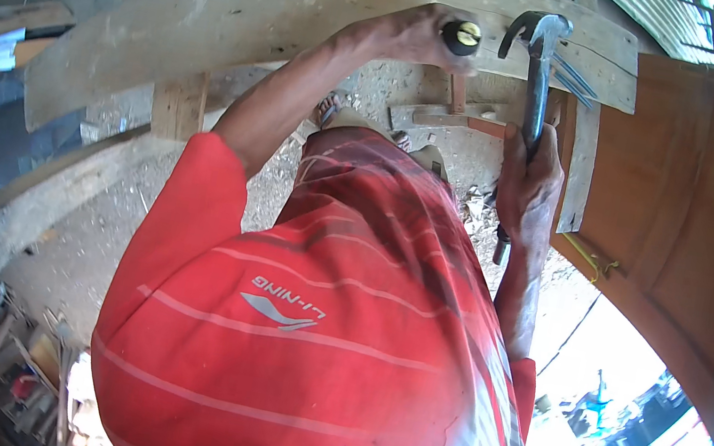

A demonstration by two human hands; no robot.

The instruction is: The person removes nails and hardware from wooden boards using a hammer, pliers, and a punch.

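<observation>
My left hand (pixel 414 34) is closed around an upright tool with a black handle and yellow butt end (pixel 461 38); its lower part is hidden, so its exact kind does not show. It stands over a long, worn wooden plank (pixel 310 0). In my right hand (pixel 531 182) is a claw hammer (pixel 537 83), gripped by its dark shaft. The hammer's head is raised over the plank, to the right of the black-handled tool and apart from it. Several long, thin metal pieces, like nails (pixel 575 78), lie at the plank's right end beside the hammer.
A brown wooden panel (pixel 679 184) stands close on the right, with a yellow cord (pixel 594 262) at its lower edge. Below the plank, wooden pieces (pixel 447 119) lie on the littered ground. Scrap wood (pixel 32 357) is piled at lower left. A curved beam (pixel 48 188) runs along the left.
</observation>
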